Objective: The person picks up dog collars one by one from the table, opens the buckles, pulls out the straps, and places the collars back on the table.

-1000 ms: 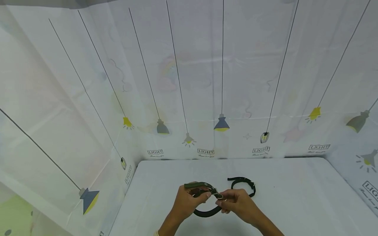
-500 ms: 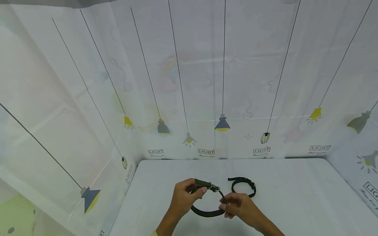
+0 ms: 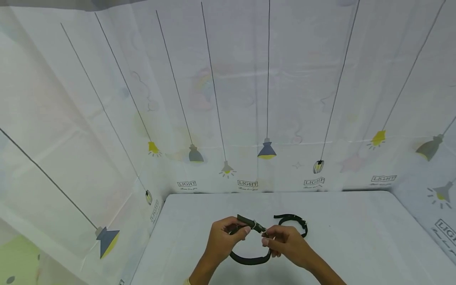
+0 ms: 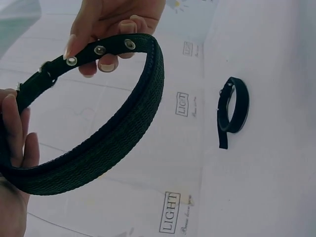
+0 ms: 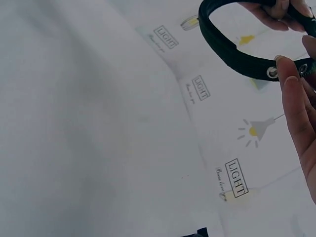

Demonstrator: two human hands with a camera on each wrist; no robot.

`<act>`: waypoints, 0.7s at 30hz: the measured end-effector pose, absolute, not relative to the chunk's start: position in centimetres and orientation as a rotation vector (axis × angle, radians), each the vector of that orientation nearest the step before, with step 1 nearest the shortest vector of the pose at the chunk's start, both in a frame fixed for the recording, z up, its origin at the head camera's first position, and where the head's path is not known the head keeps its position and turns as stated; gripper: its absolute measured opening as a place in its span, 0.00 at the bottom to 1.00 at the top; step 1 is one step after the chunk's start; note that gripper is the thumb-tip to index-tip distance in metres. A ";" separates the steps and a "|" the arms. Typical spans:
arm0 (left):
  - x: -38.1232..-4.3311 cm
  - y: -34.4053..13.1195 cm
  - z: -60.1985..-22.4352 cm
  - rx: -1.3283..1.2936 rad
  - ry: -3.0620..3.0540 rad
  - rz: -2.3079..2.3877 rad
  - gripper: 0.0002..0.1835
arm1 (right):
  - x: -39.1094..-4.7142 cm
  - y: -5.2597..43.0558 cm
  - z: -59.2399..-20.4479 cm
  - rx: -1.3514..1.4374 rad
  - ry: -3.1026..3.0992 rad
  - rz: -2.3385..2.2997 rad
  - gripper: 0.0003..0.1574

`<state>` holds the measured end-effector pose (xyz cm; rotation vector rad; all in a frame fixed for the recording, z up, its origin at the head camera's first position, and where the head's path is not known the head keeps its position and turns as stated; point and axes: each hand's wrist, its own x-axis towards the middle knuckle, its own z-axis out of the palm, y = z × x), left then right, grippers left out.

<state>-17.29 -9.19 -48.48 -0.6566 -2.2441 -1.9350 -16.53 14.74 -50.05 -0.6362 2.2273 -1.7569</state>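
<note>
Both hands hold a dark green buckled collar (image 3: 250, 261) in a loop above the table. My left hand (image 3: 224, 239) pinches it on the left, thumb on top, beside the metal buckle (image 3: 254, 224). A short strap end (image 3: 243, 219) sticks up past those fingers. On the other side my right hand (image 3: 289, 244) pinches the strap between thumb and fingers, close to the buckle end. Metal eyelets (image 4: 99, 50) line the strap by the right fingertips in the left wrist view. The padded band (image 4: 108, 143) hangs as a wide curve below.
A second, similar collar (image 3: 305, 227) lies looped on the white table (image 3: 356, 237), just beyond my right hand, its strap end pointing left. White cloth walls (image 3: 235, 99) printed with hanging lamps enclose the table at the back and sides.
My right hand first drew down along the strap from the buckle, then came back up close to it. The left hand shifted its hold, and the strap end now sticks up beyond its fingers.
</note>
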 end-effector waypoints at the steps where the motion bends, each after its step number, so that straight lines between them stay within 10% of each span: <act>1: -17.3 -9.2 -48.4 -0.653 -2.241 -1.930 0.06 | -16.5 14.8 -50.1 -0.638 2.229 -1.757 0.16; 21: -17.4 -9.4 -48.6 -0.661 -2.168 -1.962 0.07 | -16.8 15.5 -50.0 -0.676 2.234 -1.777 0.16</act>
